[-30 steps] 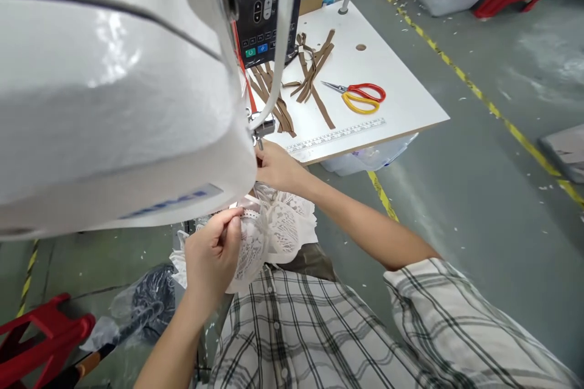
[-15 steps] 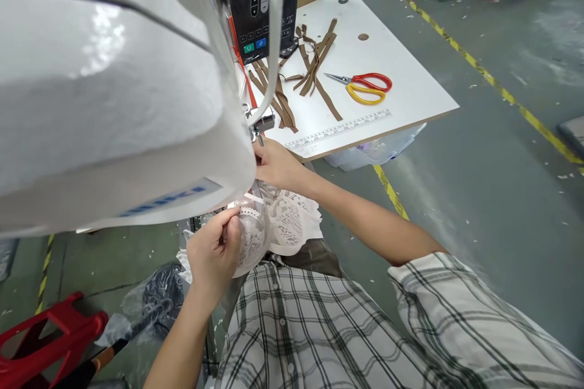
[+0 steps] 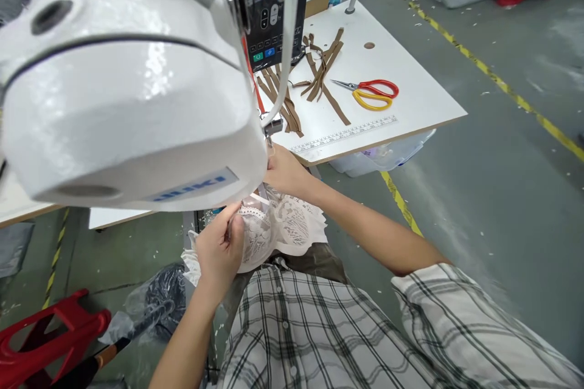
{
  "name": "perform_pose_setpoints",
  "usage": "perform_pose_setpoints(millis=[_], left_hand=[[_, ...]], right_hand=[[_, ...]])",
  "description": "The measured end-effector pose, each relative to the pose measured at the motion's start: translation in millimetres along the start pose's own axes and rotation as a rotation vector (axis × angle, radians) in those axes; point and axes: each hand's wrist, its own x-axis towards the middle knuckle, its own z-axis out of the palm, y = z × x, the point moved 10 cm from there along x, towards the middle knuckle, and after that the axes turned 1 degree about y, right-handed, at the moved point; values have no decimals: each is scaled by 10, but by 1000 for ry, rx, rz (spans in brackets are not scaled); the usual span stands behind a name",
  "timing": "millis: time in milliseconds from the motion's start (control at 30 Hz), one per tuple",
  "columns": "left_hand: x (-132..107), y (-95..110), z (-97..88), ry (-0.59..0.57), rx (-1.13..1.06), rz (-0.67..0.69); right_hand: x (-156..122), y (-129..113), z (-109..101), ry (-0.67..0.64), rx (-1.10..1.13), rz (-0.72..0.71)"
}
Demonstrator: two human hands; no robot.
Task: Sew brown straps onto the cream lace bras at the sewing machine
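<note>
A white lace bra hangs at the front of the sewing machine, its cups toward me. My left hand is closed, thumb and fingers pinching the bra's edge at the left cup. Farther up, my right hand is partly behind the machine head, close under the needle area. Its fingers are bent at the upper part of the bra; the fingertips and what lies between them are hidden. The needle and the stitching spot are also out of sight behind the white head.
On the white table lie brown fabric strips, scissors with red and yellow handles and a ruler strip. A control panel stands behind the head. A red stool is at lower left, a plastic bin under the table.
The camera view has shifted, so more of the machine head shows and the scene sits slightly lower and to the right. Both hands keep nearly the same place on the bra.
</note>
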Motion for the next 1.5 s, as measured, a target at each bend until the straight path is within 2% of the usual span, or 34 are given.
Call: perform_pose_setpoints(millis=[167, 333, 467, 567, 733, 900, 1100, 1200, 1267, 1333, 1400, 1500], left_hand=[[-35, 58, 43, -67, -53, 19], [-75, 73, 55, -85, -103, 30], [-127, 86, 104, -138, -151, 0], [-190, 112, 175, -234, -234, -81], [-239, 247, 254, -384, -446, -229], [-299, 328, 442, -552, -665, -346], [-423, 299, 538, -614, -851, -493], [-421, 278, 510, -606, -853, -501], [-420, 198, 503, -563, -767, -463], [-493, 8, 560, -497, -655, -471], [-681, -306, 706, -442, -571, -582], [-958, -714, 943, -393, -464, -608]], right_hand=[[-114, -13, -28, -35, 15, 41], [-298, 48, -84, 17, 63, 163], [-525, 144, -8, -12, 236, 303], [-703, 159, 4, -5, 361, 384], [-889, -19, -20, -27, 393, 388], [-949, -176, -18, -72, 348, 354], [-997, -145, 58, -86, 403, 352], [-1025, -108, 136, -96, 425, 361], [-1026, -72, 171, -118, 373, 351], [-993, -13, 125, -115, 273, 334], [-910, 30, -87, -7, 196, 308], [-756, -132, -608, 277, 188, 185]])
